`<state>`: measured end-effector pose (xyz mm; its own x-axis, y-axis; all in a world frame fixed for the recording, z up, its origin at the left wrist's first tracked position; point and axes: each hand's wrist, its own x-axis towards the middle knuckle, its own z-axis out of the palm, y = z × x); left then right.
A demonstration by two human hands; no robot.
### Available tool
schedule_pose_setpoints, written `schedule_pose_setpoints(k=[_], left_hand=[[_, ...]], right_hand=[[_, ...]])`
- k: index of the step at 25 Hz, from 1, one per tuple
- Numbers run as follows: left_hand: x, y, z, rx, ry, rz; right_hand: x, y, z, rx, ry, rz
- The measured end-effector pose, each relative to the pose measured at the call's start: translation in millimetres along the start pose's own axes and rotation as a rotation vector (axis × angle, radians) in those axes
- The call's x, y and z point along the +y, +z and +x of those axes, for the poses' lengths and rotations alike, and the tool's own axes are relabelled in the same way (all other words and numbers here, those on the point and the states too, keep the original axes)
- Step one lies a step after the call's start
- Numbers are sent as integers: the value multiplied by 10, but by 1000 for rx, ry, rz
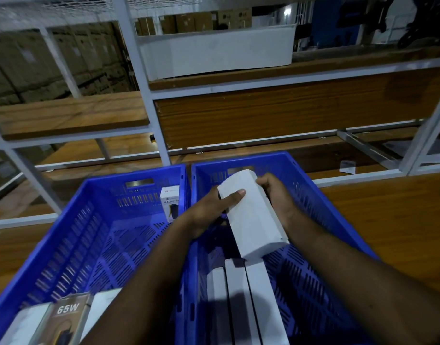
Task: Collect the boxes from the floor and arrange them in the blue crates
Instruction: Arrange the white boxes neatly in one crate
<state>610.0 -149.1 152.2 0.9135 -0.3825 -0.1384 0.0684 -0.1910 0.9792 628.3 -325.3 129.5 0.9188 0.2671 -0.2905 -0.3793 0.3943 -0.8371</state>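
Forearms fill the bottom of the head view, both reaching up toward 12 o'clock over the right crate [321, 195]. Left hand [209, 210] grips the white box [251, 215] from its 9 o'clock side, thumb laid flat across the top face, other fingers hidden underneath. Right hand [273, 192] holds the far end from 3 o'clock, fingers curled round the edge. Box is held in the air above the right crate, touching nothing but the hands; long axis runs roughly 11 to 5 o'clock, near end tipped down toward the camera. Below that near end, at 6 o'clock, stands a row of white boxes [238, 295] on edge in the crate, long axes toward 12; three can be counted, more may be hidden under the arms. Judgement: the held box needs turning slightly to line up with that row and then lowering beside it; both hands are equally close, the left nearer the row. Counts: two blue crates, side by side and touching; left crate [89, 232] holds a Halley box [169, 202] upright at its far right corner and, at 7 o'clock, a 65W box [64, 317] between two pale boxes. Shelving [276, 108] behind at 12 o'clock.
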Motion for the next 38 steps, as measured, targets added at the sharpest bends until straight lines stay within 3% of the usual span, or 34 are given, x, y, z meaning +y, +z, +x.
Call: schedule_pose_setpoints(k=[8,12,15,21,27,33,38], left_hand=[[-92,19,156,359,-13,-23],[-71,19,189,518,9,-74],[-77,-24,206,554,-73,-150],[-50,-8,176,466,-131,-167],[-37,3,181,461,-147,-112],[-89,-31,192,480,-71,-188],[-180,-148,181,711,148,40]], right_hand=[[103,-15,-64,-40,24,-145],[106,5,-203,-147,75,-257],[90,54,-273,-231,42,-263],[165,138,-202,-4,-211,-564],[211,101,-138,24,-222,-596],[159,-65,0,274,-179,-331],[234,-429,246,513,-115,-178]])
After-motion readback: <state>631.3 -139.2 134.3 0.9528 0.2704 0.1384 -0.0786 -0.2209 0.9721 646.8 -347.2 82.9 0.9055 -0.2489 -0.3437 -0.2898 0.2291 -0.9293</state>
